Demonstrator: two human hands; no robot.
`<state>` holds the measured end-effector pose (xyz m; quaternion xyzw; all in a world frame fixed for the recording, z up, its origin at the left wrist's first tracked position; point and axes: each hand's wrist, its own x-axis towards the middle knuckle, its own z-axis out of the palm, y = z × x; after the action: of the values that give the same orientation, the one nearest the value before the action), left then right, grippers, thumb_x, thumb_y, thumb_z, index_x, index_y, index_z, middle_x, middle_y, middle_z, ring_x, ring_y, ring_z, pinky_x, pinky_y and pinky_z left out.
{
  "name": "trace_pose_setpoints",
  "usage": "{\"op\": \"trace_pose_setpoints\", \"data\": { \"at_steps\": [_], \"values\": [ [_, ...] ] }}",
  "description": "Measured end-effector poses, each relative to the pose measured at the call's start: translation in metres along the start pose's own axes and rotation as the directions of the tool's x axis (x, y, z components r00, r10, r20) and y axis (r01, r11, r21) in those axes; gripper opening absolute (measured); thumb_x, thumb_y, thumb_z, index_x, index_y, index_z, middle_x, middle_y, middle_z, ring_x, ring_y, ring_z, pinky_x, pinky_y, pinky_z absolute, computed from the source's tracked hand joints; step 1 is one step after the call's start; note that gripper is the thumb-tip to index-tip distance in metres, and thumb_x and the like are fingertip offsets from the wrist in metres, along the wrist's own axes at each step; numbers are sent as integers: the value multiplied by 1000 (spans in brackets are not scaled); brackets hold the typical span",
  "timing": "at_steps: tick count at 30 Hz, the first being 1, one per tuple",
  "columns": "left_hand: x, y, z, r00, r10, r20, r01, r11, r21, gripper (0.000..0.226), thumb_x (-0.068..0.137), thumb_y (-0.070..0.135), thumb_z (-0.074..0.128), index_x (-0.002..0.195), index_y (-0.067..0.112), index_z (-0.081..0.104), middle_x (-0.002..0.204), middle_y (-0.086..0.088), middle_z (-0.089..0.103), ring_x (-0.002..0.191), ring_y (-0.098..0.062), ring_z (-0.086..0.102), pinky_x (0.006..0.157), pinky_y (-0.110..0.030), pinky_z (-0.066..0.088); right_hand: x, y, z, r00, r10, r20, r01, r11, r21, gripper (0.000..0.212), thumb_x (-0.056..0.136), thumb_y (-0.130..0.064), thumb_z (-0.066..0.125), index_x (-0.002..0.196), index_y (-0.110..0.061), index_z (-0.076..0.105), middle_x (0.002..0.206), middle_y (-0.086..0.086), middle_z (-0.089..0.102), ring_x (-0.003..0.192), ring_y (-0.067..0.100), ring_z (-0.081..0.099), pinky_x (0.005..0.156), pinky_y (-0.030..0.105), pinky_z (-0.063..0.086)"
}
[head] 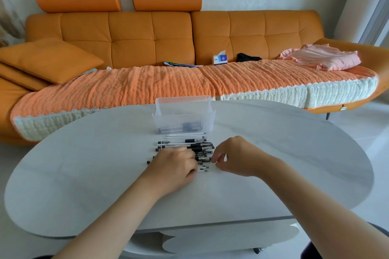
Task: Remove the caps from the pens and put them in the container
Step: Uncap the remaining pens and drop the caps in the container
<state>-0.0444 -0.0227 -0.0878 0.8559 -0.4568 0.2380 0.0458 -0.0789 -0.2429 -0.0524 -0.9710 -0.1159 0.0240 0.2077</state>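
Pens [185, 145], several capped, lie before the container [183, 115]; left hand [174, 166] fingers grip one pen [203, 168], right hand [235, 155] fingers curl beside it, contact unclear.

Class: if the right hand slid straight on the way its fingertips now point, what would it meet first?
Most likely the pens: the right hand aims its fingertips left at the row's dark ends, close by. The left hand lies just beyond. Whether the fingertips already touch a pen is unclear.
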Motion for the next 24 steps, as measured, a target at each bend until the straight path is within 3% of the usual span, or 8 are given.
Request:
{"op": "trace_pose_setpoints", "data": {
  "at_steps": [3, 6, 13, 17, 24],
  "values": [
    [-3, 0, -1, 999, -21, 32, 23, 997, -68, 17, 81, 32, 57, 70, 29, 70, 67, 11, 55, 65, -11, 53, 51, -21, 39, 0, 0, 0, 1000, -1, 19, 0, 999, 34, 15, 86, -22, 68, 94, -31, 78, 87, -19, 69, 69, -17, 54, 57, 0, 37],
    [-5, -2, 0, 997, -54, 49, 59, 991, -121, 2, 79, 34, 71, 78, 32, 72, 72, 13, 57, 70, -10, 57, 53, -21, 38, -2, -5, 2, 999, -18, 28, 16, 998, 56, 12, 87, -26, 69, 92, -31, 78, 85, -20, 69, 70, -19, 53, 58, 2, 37],
    [-5, 0, 2, 998, -43, 48, 48, 993, -104, 7, 83, 29, 67, 76, 30, 68, 74, 10, 55, 71, -12, 56, 50, -24, 42, -3, -19, 12, 998, -52, 35, 55, 994, -98, 6, 84, -36, 70, 89, -33, 73, 84, -19, 66, 82, 4, 59, 73, 24, 49],
    [-8, -2, -1, 996, -73, 57, 82, 980, -182, 6, 83, 32, 63, 81, 32, 69, 78, 13, 56, 75, -9, 55, 52, -24, 43, -5, -26, 13, 992, -126, 22, 128, 967, -219, 12, 85, -29, 62, 90, -30, 73, 81, -18, 57, 81, 7, 54, 69, 22, 42],
    [-9, -3, -3, 991, -95, 97, 117, 960, -255, 7, 82, 35, 69, 86, 33, 73, 81, 14, 57, 80, -8, 51, 57, -26, 44, -5, -31, 16, 991, -120, 54, 129, 961, -244, 17, 87, -28, 56, 93, -29, 72, 91, -13, 68, 88, 11, 59, 73, 23, 47]
  ]
}}
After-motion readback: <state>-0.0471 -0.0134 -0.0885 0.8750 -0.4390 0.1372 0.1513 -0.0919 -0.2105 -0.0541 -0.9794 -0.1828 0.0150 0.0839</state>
